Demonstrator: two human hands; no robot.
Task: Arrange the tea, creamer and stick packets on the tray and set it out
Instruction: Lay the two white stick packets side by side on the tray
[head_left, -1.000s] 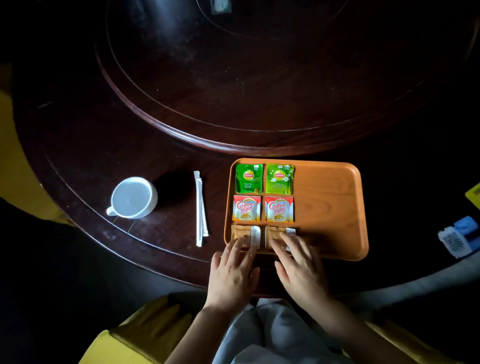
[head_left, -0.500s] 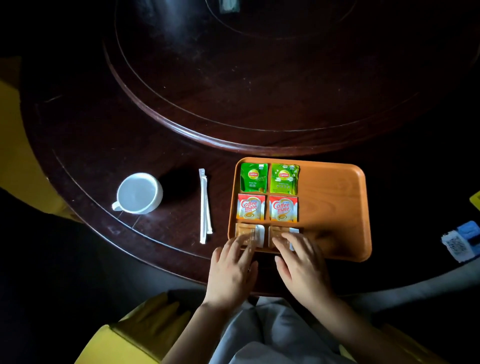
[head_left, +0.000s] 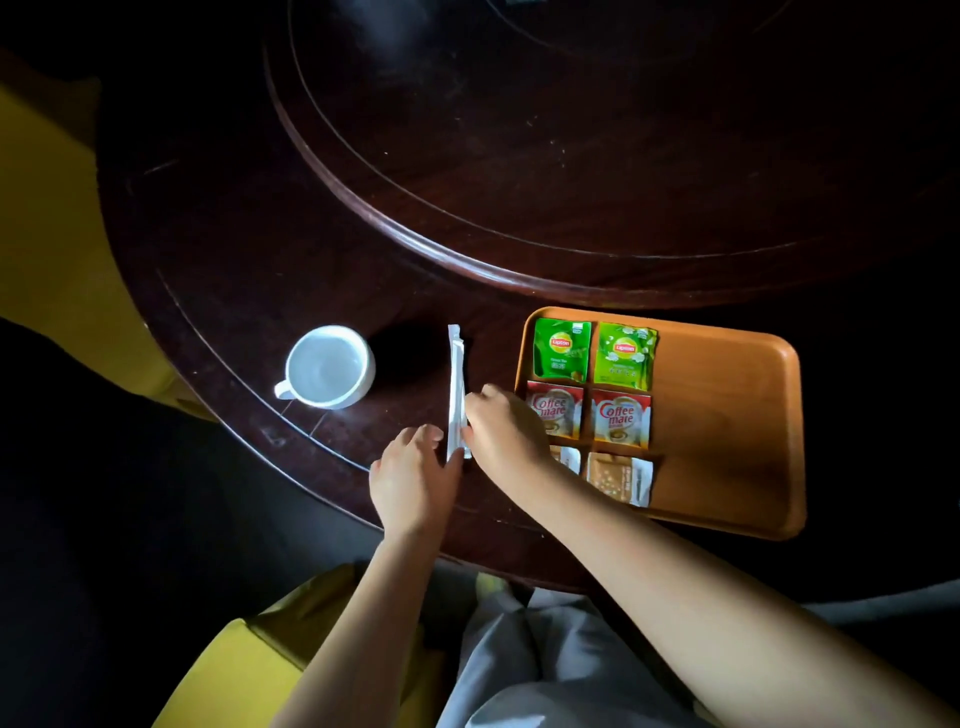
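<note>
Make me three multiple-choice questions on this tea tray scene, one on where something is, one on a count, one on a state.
1. Where do the white stick packets lie?
A. on the tray
B. on the table between cup and tray
C. inside the cup

2. How many green tea packets are on the tray?
A. one
B. two
C. four

3. What is in the white cup?
A. nothing visible
B. dark tea
C. a spoon

Answers: B, they lie on the dark table, with the left hand and right hand at their near end; B, two sit side by side in the far row; A, its inside shows bare white.
</note>
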